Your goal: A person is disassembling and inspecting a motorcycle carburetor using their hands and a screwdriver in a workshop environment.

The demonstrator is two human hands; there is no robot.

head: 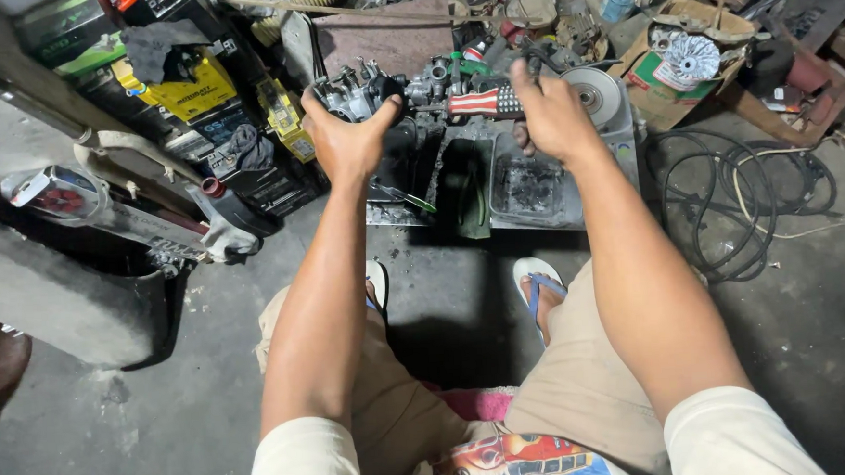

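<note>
- My left hand (345, 140) wraps its grip around the left end of the engine part (376, 93), a grimy metal assembly with small fittings on top, thumb over the near edge.
- My right hand (553, 115) has its grip pressed together on the striped handle of a screwdriver (486, 102), whose shaft lies level and points left into the assembly.
- The engine part sits above a shallow metal tray (536, 188) on the workshop floor (445, 304), just ahead of my two sandalled feet.
- Judgement: the step goes well if I brace the part firmly with the left hand while the tool stays in line with its seat; a tilted shaft is likely to slip off.
- Where the tip meets the part is too small and dark to make out, so I cannot tell whether it is seated.
- A grinding disc (596, 93) lies just beside my right hand, and coiled black cable (729, 192) lies well to the right; I judge both worth keeping clear of my elbow.
</note>
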